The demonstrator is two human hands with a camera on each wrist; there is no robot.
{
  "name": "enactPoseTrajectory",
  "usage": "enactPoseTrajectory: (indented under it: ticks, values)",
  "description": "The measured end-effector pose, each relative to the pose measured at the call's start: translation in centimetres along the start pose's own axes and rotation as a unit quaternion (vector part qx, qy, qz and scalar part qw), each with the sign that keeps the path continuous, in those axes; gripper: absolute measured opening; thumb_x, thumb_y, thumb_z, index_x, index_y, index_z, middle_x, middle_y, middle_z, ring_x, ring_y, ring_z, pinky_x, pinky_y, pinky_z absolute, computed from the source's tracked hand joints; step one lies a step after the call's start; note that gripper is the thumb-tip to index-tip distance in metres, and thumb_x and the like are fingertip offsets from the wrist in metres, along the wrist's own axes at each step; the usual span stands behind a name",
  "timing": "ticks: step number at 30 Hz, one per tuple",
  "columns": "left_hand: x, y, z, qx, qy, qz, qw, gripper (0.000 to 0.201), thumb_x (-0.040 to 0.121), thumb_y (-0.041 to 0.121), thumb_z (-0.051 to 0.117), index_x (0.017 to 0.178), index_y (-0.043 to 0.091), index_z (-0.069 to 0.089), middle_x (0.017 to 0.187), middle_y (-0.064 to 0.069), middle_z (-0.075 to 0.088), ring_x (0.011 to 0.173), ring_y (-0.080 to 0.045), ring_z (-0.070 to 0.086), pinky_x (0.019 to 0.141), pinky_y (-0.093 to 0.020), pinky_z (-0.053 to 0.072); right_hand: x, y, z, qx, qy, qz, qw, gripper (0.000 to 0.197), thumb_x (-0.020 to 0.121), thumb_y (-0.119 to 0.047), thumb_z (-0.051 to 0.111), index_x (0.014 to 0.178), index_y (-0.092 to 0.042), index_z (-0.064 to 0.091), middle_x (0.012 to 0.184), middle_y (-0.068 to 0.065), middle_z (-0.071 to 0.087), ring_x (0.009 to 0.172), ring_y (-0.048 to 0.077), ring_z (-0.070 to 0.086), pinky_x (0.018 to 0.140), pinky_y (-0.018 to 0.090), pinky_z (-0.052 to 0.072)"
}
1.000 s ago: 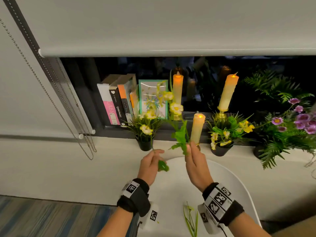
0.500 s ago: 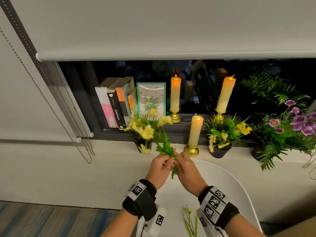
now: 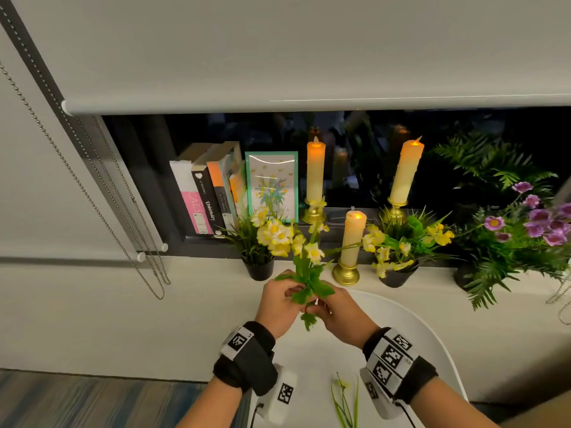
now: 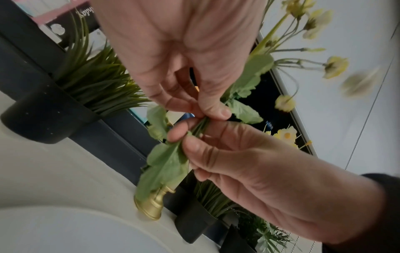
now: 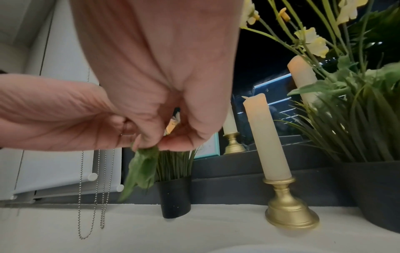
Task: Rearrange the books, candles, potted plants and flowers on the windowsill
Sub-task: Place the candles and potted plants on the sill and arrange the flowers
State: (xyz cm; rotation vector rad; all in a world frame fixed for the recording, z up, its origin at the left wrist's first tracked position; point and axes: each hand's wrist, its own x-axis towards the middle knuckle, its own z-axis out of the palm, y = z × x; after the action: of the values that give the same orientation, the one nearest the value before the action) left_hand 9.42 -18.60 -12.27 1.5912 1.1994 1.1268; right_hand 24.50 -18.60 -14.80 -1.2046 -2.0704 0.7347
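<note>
Both hands hold one yellow flower sprig (image 3: 309, 261) in front of the windowsill, just right of the left black grass pot (image 3: 259, 270). My left hand (image 4: 204, 113) pinches the stems between thumb and fingers. My right hand (image 4: 184, 138) pinches the same stems just below, at a green leaf (image 5: 141, 167). Books (image 3: 210, 193) and a framed card (image 3: 272, 183) stand at the back left. Two tall candles (image 3: 315, 171) (image 3: 404, 171) stand behind, and a short candle (image 3: 352, 239) stands in front. A second pot with yellow flowers (image 3: 397, 276) sits to the right.
Purple flowers and ferns (image 3: 537, 220) fill the right end of the sill. A white round seat (image 3: 401, 335) lies under my hands with loose green stems (image 3: 343, 396) on it. Blind chains (image 3: 123, 217) hang at the left, and the roller blind (image 3: 309, 57) hangs low above.
My right hand brought the sprig down and left from beside the short candle. My left hand closed onto its stems, so both hands now hold it near the left pot.
</note>
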Motion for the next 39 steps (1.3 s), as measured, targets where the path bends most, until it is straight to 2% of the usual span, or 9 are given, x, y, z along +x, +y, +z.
enactPoseTrajectory:
  ticks: [5,9,14,17,25,31,34,36,39]
  values:
    - [0.5,1.1,-0.8,0.003,0.015,0.018,1.000,0.005,0.078,0.003,0.071,0.078,0.007,0.075,0.077,-0.008,0.071,0.071,-0.010,0.064,0.065,-0.024,0.052,1.1,-0.5,0.3,-0.050,0.049,-0.007,0.998,0.017,0.087,-0.022,0.060,0.097,-0.011,0.066,0.088,0.003,0.065,0.068,0.012,0.047,0.064,0.028,0.038]
    - [1.3,1.9,-1.6,0.022,0.019,0.015,0.999,0.023,0.082,0.002,0.067,0.071,0.022,0.072,0.063,0.010,0.066,0.062,-0.001,0.060,0.062,-0.017,0.047,2.4,-2.1,-0.8,-0.045,0.022,-0.013,0.999,0.014,0.086,-0.019,0.062,0.096,-0.009,0.066,0.079,0.003,0.067,0.065,0.010,0.053,0.064,0.020,0.037]
    - [2.4,2.3,-4.2,0.098,0.077,0.056,0.991,0.009,0.081,0.000,0.069,0.080,0.008,0.073,0.071,0.004,0.066,0.066,0.004,0.058,0.064,-0.012,0.045,5.0,-5.4,-3.8,0.003,0.060,-0.010,0.998,0.028,0.083,-0.024,0.071,0.108,-0.013,0.064,0.083,-0.009,0.049,0.062,-0.002,0.051,0.060,0.008,0.038]
    - [2.9,2.5,-4.7,0.134,0.074,0.070,0.986,0.009,0.082,-0.001,0.065,0.080,0.004,0.072,0.073,-0.007,0.067,0.069,-0.016,0.058,0.068,-0.029,0.047,6.8,-7.5,-4.7,-0.002,0.056,-0.023,0.998,0.022,0.081,-0.028,0.073,0.090,-0.010,0.065,0.070,-0.008,0.046,0.057,0.003,0.042,0.055,0.013,0.035]
    - [5.0,1.6,-7.0,0.131,0.055,0.113,0.984,0.015,0.090,0.019,0.060,0.088,0.005,0.066,0.083,-0.004,0.062,0.080,-0.024,0.058,0.079,-0.038,0.047,10.6,-9.8,-5.9,0.080,0.096,0.010,0.992,0.028,0.084,-0.015,0.070,0.064,-0.023,0.053,0.058,-0.010,0.057,0.047,-0.008,0.055,0.050,0.007,0.042]
    - [5.3,1.2,-6.4,0.006,0.020,0.066,0.998,0.025,0.093,0.022,0.035,0.093,0.013,0.058,0.082,0.002,0.059,0.074,-0.003,0.054,0.075,-0.034,0.050,12.2,-9.7,-4.9,0.078,0.022,0.009,0.997,0.011,0.084,-0.020,0.070,0.090,-0.020,0.061,0.078,-0.009,0.062,0.069,-0.003,0.057,0.069,0.016,0.048]
    - [5.6,1.1,-6.1,-0.011,0.026,0.066,0.997,0.027,0.092,0.026,0.034,0.101,0.021,0.058,0.101,-0.008,0.063,0.096,-0.017,0.060,0.093,-0.034,0.047,12.7,-8.7,-4.2,0.037,0.019,0.014,0.999,0.013,0.081,-0.017,0.071,0.078,-0.022,0.060,0.076,-0.001,0.061,0.072,0.010,0.057,0.071,0.023,0.050]
    - [5.9,1.0,-6.1,0.023,0.030,0.069,0.997,0.034,0.093,0.031,0.032,0.108,0.013,0.057,0.102,-0.015,0.063,0.097,-0.026,0.059,0.093,-0.041,0.047,13.0,-8.6,-4.4,0.016,0.046,-0.005,0.999,0.023,0.079,-0.009,0.072,0.071,-0.025,0.058,0.072,-0.006,0.058,0.069,0.005,0.054,0.067,0.013,0.043]
    - [6.4,0.7,-6.4,0.042,0.057,0.062,0.996,0.035,0.091,0.033,0.035,0.116,0.012,0.051,0.105,-0.006,0.058,0.098,-0.019,0.055,0.095,-0.044,0.044,13.6,-9.3,-5.4,0.025,0.075,-0.006,0.997,0.013,0.077,-0.001,0.072,0.076,-0.013,0.066,0.076,-0.002,0.064,0.075,0.008,0.061,0.071,0.021,0.050]
